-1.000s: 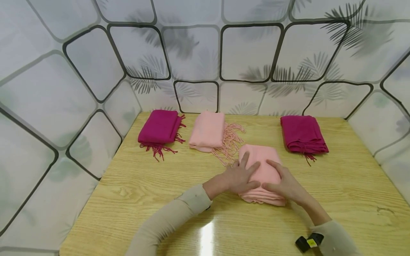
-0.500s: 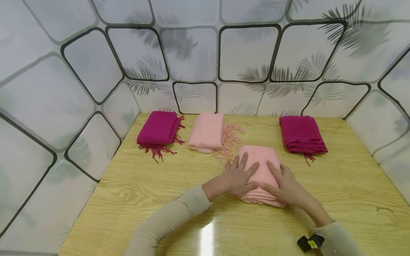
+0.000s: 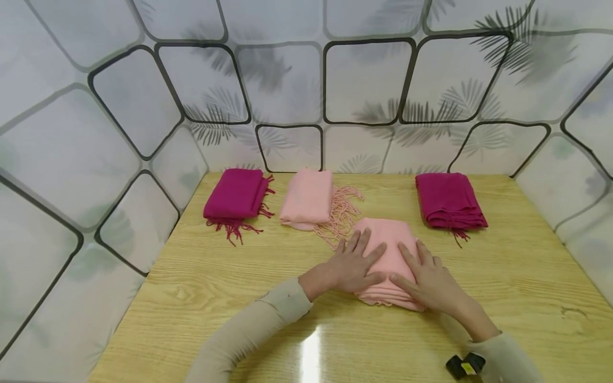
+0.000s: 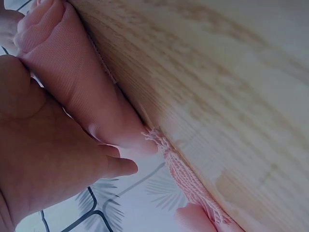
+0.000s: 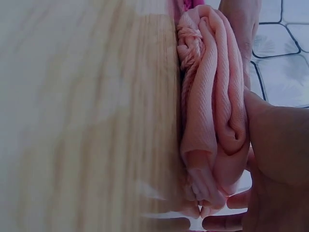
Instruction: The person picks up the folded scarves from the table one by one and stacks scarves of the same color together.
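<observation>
In the head view, four folded cloths lay on one wooden table (image 3: 201, 276): two pink, two magenta. The front pink cloth (image 3: 390, 236) sat right of centre, between and under the two hands. The left hand (image 3: 351, 268) rested on its left part and the right hand (image 3: 433, 282) on its right part, fingers spread apart, pressing without clamping. The rear pink cloth (image 3: 308, 197) lay just behind and to the left, its fringe (image 3: 342, 207) loose on the wood. One magenta cloth (image 3: 237, 194) lay at the far left, the other magenta cloth (image 3: 447, 199) at the far right. One black device (image 3: 464, 366) sat by the right sleeve (image 3: 503, 356); its yellow patch was too small to read.

The left wrist view showed a side of the front pink cloth hidden from the head: a smooth, rounded edge on the table, a thin trim along its foot. The rear pink cloth's fringe trailed beyond.

The right wrist view alone showed stacked, looping folds side-on, with a twisted tassel (image 5: 190, 46) tucked low against the wood. A magenta sliver showed at the top; which cloth it belonged to could not be told.
</observation>
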`<state>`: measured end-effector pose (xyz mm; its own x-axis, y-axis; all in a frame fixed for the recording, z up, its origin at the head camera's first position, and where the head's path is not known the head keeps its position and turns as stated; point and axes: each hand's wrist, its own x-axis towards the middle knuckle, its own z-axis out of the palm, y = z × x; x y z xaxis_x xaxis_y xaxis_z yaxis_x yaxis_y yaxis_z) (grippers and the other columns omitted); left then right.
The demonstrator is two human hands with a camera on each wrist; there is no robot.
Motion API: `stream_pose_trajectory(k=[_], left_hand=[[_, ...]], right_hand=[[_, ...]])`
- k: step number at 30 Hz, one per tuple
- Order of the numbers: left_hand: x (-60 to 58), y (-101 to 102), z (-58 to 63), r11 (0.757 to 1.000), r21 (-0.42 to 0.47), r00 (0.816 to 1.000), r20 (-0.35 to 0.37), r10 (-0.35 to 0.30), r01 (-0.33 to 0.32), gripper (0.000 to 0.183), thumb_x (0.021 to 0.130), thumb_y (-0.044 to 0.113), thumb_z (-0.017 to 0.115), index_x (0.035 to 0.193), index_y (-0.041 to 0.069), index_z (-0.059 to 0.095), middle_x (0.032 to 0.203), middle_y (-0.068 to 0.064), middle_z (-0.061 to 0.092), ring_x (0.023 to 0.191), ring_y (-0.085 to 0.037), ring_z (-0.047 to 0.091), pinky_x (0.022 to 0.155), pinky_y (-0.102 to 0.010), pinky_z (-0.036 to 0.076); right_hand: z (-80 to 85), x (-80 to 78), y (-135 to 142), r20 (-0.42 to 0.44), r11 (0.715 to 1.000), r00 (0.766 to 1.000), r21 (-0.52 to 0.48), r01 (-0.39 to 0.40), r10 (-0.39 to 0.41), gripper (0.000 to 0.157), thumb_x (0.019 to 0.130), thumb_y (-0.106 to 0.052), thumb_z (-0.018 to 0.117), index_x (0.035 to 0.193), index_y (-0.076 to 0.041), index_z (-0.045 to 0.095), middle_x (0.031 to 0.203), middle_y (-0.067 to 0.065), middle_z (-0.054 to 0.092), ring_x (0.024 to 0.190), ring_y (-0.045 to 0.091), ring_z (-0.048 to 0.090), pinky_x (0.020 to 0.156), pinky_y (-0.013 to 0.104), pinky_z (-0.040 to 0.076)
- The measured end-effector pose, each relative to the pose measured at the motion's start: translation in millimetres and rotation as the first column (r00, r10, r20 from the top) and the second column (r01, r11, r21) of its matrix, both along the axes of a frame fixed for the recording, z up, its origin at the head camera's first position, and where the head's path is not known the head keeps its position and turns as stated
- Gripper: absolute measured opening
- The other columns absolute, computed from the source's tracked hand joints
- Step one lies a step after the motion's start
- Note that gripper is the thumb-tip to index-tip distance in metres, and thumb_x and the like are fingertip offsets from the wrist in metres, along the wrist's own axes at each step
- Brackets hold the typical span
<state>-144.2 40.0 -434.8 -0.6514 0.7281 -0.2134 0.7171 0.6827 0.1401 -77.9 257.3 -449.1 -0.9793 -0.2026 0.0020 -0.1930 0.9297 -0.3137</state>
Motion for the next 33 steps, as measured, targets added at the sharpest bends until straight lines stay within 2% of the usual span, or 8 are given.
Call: stream_pose_trajectory(k=[7,19,28,33], left_hand=[[-0.8,1,1.4,1.0,-0.009,1.0,-0.015,-0.023,0.023,0.07,0.102,0.063,0.021,0.161,0.03,0.001,0.165,-0.015,-0.014,0.152,-0.034,-0.008,0.118,-0.059,0.013],[-8.2,5,7.4,0.999,0.013,0.997,-0.052,-0.048,0.049,0.069,0.104,0.059,0.021,0.161,0.027,0.001,0.164,-0.017,-0.013,0.152,-0.036,-0.006,0.118,-0.058,0.012],[-22.3,15,16.3,0.998,0.054,0.987,-0.161,-0.027,0.037,0.068,0.104,0.058,0.026,0.161,0.025,0.011,0.165,-0.02,0.001,0.151,-0.037,0.008,0.118,-0.052,0.021],[-34.3,23,24.1,0.995,0.092,0.981,-0.191,-0.018,0.036,0.068,0.104,0.057,0.031,0.161,0.026,0.013,0.166,-0.017,0.0,0.151,-0.037,0.01,0.118,-0.051,0.023]], right_hand=[[4.2,2.6,-1,0.007,1.0,1.0,0.019,-0.001,0.001,0.082,0.098,-0.056,0.051,0.156,-0.004,0.027,0.156,0.038,0.013,0.131,0.064,0.028,0.09,0.078,0.035],[10.5,2.8,6,-0.072,0.998,0.996,-0.042,-0.054,0.051,0.074,0.099,-0.044,0.058,0.153,-0.001,0.034,0.155,0.038,0.019,0.137,0.061,0.023,0.098,0.077,0.028],[17.8,-11.8,21,-0.1,0.993,0.995,-0.117,-0.022,0.01,0.072,0.099,-0.039,0.06,0.152,0.001,0.033,0.151,0.04,0.021,0.13,0.064,0.028,0.092,0.079,0.03],[29.2,-22.0,34,-0.128,0.989,0.992,-0.146,-0.019,0.0,0.073,0.098,-0.034,0.063,0.151,0.005,0.032,0.15,0.042,0.02,0.131,0.066,0.026,0.093,0.08,0.028]])
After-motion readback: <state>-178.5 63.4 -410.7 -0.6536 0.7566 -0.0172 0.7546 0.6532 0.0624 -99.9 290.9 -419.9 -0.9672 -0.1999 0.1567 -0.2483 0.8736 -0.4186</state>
